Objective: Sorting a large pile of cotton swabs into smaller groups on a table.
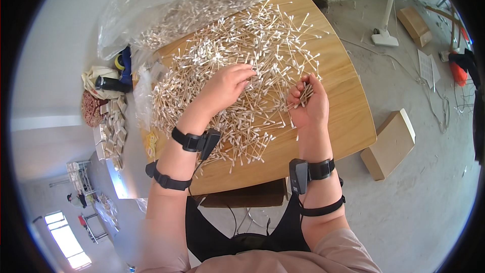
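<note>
A broad heap of loose cotton swabs [222, 58] with white tips and wooden sticks is spread over the wooden table [353, 116]. Over the middle of the heap is my left hand [227, 86], its fingers bent together in a pinch among the swabs. Whatever sits between those fingertips is too small to tell from the swabs below. At the heap's right edge my right hand [310, 103] is turned palm up. Its fingers curl around a small bundle of cotton swabs [306, 93], with the ends showing between thumb and fingers.
A clear plastic bag [202, 7] full of swabs lies at the far left of the table. Small packs [115, 131], a black bottle [111, 84] and a cloth are at the left. Cardboard boxes [389, 144] and a cable [399, 60] lie on the floor at right.
</note>
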